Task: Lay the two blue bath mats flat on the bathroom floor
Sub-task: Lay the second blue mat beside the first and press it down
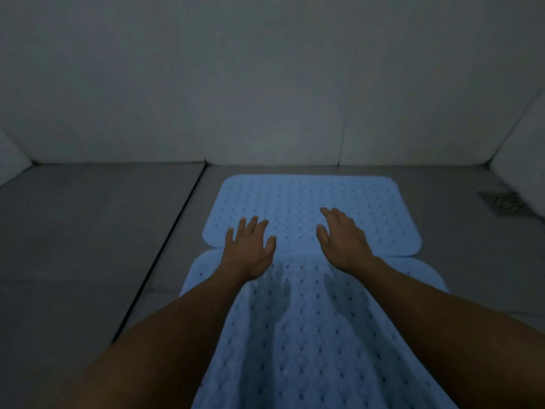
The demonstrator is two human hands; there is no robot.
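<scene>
Two light blue perforated bath mats lie end to end on the grey tiled floor. The far mat (309, 199) lies flat close to the back wall. The near mat (312, 335) runs from its edge toward me and out of the bottom of the view. My left hand (247, 249) has its fingers spread over the seam where the mats meet, at the left. My right hand (343, 240) is flat with straight fingers over the near part of the far mat. Shadows beneath both hands fall on the near mat, so I cannot tell whether they touch. Neither hand holds anything.
A white tiled wall (265, 84) stands just behind the far mat. A dark grout line (165, 252) runs diagonally through the floor left of the mats. A floor drain (501, 202) sits at the right by a side wall. Bare tile stretches to the left.
</scene>
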